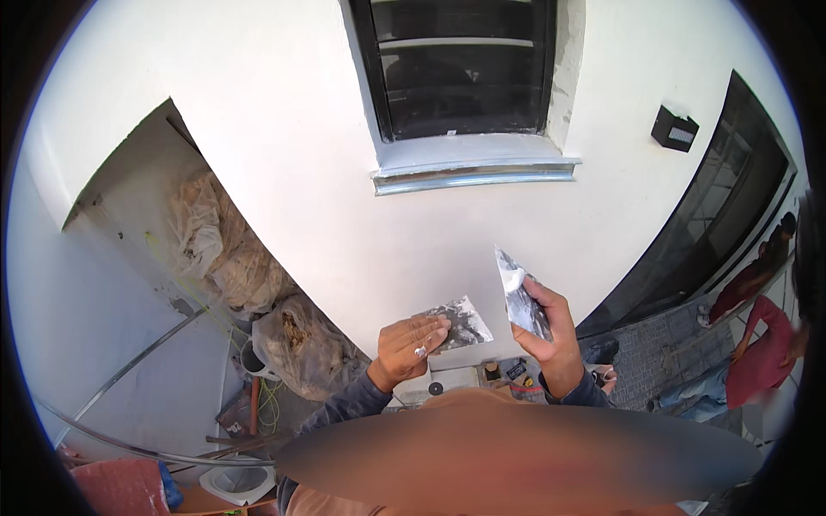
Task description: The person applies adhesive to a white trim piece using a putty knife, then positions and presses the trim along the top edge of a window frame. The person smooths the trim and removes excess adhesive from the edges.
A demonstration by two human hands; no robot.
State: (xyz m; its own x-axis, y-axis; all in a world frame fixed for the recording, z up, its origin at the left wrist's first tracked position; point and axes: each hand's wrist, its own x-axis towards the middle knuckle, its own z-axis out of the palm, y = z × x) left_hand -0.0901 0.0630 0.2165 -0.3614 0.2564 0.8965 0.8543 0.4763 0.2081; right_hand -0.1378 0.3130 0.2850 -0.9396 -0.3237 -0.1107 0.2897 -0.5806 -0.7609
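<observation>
My left hand (403,351) is closed on a flat metal putty scraper (466,325), its fingers lying across the blade's face. White smears mark that blade, and a spot of white sits on a finger. In my right hand (557,342) is a second putty scraper (527,311), tilted upward with its corner pointing toward the wall. A lump of white putty (513,280) clings to this second blade. The two scrapers are apart, in front of the white wall (413,249) below the window sill (475,178).
A dark louvred window (465,69) is above; a black wall lamp (675,129) is at right. Plastic bags of debris (297,344) and a metal rod (138,357) lie at left. At far right, a person in a red shirt (761,357) and another person stand near a dark glass door (688,215).
</observation>
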